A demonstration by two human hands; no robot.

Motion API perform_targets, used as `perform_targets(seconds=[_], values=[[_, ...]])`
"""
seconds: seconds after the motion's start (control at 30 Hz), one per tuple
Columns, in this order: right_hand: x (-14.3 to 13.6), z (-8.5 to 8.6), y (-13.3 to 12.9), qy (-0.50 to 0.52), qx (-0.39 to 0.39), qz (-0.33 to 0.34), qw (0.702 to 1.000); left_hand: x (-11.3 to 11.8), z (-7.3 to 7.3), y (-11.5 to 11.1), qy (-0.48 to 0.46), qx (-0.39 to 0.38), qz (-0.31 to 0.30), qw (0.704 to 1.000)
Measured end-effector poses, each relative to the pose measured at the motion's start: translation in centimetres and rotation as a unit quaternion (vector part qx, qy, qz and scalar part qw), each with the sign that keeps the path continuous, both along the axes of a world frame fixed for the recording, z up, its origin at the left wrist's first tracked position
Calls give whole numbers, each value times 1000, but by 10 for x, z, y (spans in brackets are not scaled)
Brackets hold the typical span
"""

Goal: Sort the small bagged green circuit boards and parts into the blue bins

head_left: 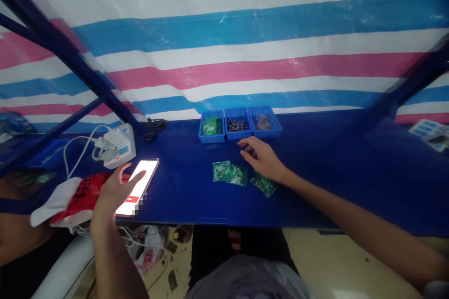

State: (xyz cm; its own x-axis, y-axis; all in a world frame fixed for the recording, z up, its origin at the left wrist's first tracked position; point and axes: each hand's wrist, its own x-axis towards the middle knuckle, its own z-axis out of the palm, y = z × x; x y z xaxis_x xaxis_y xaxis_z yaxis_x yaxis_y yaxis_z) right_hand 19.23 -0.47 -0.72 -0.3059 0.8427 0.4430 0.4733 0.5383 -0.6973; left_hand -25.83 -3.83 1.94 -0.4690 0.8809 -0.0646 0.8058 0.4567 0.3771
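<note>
At the left, my left hand (114,191) is over the lit phone (142,182), thumb across its bright screen and fingers apart. The phone looks to be lying on the table, partly hidden by this hand. My right hand (263,161) hovers just in front of the blue bins, fingers loosely bent and apart, with nothing visible in them. Below it lie several small green packets: one (220,170) at the left, one (236,175) overlapping it, and another (263,184) partly under my right wrist.
Three joined blue bins stand at the back: green packets (212,126), small dark-and-silver parts (237,125), and brownish pieces (263,122). A white power strip (121,145), a red-and-white cap (82,196) and black items (154,124) lie left. Another person's arm (21,238) is at far left.
</note>
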Motion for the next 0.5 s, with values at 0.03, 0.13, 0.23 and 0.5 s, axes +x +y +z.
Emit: perform_targets(seconds=[0.03,0.13,0.23,0.5], values=[[0,0,0,-2,-2,1,1000,1,0,0,0,-4,3,1000],[0,0,0,-4,-4,2,1000,2,1,0,2,-12,4,1000],[0,1,0,-4,-4,1,1000,3,1,-1,-4,-3,-2,1000],[0,0,-1,-3,1,4,1000,-5,-3,-5,-37,20,-6,999]])
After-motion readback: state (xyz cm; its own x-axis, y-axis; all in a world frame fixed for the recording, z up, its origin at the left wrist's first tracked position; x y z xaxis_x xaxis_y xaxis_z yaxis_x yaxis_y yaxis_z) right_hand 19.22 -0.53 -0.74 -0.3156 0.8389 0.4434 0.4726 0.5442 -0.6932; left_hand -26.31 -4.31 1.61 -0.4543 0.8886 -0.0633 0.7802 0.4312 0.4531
